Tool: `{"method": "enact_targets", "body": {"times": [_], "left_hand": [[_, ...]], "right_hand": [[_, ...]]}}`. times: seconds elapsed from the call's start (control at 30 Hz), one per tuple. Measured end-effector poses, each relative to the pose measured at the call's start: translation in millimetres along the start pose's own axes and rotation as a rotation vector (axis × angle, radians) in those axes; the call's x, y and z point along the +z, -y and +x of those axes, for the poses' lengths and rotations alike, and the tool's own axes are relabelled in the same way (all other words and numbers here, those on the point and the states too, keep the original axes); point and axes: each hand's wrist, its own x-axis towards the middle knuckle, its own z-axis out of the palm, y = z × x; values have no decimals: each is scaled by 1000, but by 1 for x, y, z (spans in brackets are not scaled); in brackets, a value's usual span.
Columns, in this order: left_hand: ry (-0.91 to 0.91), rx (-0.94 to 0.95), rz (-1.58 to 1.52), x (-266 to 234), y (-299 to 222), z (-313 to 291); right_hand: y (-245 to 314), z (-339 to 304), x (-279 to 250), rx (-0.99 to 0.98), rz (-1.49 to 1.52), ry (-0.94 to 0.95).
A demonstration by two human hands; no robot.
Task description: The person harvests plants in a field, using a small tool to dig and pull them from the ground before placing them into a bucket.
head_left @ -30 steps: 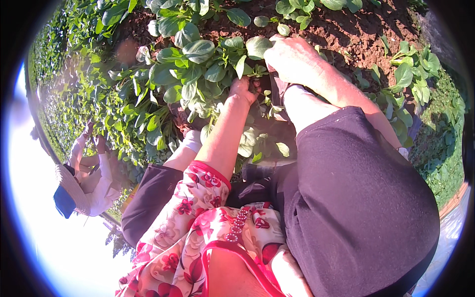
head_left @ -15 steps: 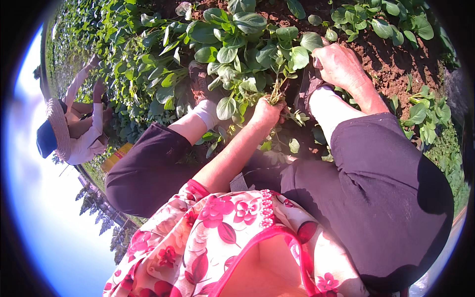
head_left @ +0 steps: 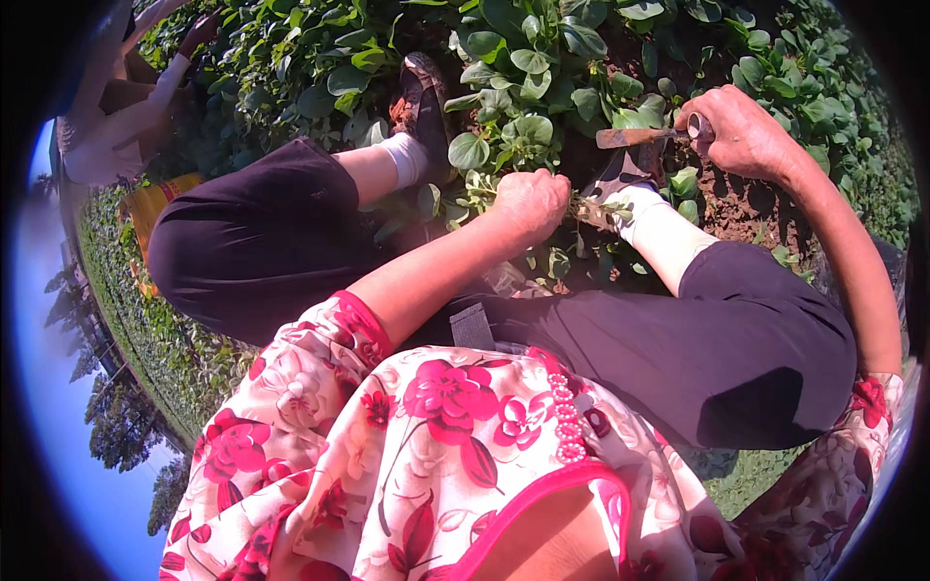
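Note:
My left hand (head_left: 533, 205) is closed around a bunch of uprooted green plants (head_left: 480, 191). Leaves stick out on its left side, and pale stems poke out on the right over my shoe. Held up at the right, my right hand (head_left: 744, 131) wraps the handle of a short knife (head_left: 639, 137) with a flat, rusty blade pointing left. The blade is above my right shoe (head_left: 625, 174), apart from the leaves. Just beyond my left hand grow broad-leaved green plants (head_left: 528, 131), rooted in the soil.
My left shoe (head_left: 422, 102) stands among the plants. Reddish-brown soil (head_left: 731, 208) shows beside my right leg. Dense leafy rows (head_left: 291, 58) spread across the far side. At the far left another person (head_left: 116, 126) crouches near a yellow bag (head_left: 147, 213).
My right hand has lifted and moved right, bringing the knife into plain view. My left hand has turned over with the bunch, and the whole view has shifted.

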Motion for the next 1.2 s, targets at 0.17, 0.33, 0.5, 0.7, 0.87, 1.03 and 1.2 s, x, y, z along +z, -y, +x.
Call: {"method": "enact_targets", "body": {"times": [0.17,0.33,0.5,0.7,0.87,1.03,1.2], "left_hand": [[-137,30,161,12,8,29],[-2,-122,287,17,43,32],[-42,-216,287,7,64,16],[-42,-29,233,18,44,12],[-42,69,211,45,1,27],[-91,110,309,58,13,77],[-33,-56,355,29,40,84]], "right_hand": [[20,35,37,-252,-377,103],[27,58,107,-248,-376,-177],[25,62,110,11,-261,-375],[22,58,106,217,15,-384],[26,46,123,201,11,-268],[35,43,148,307,89,-266],[26,40,162,368,172,-264]]}}
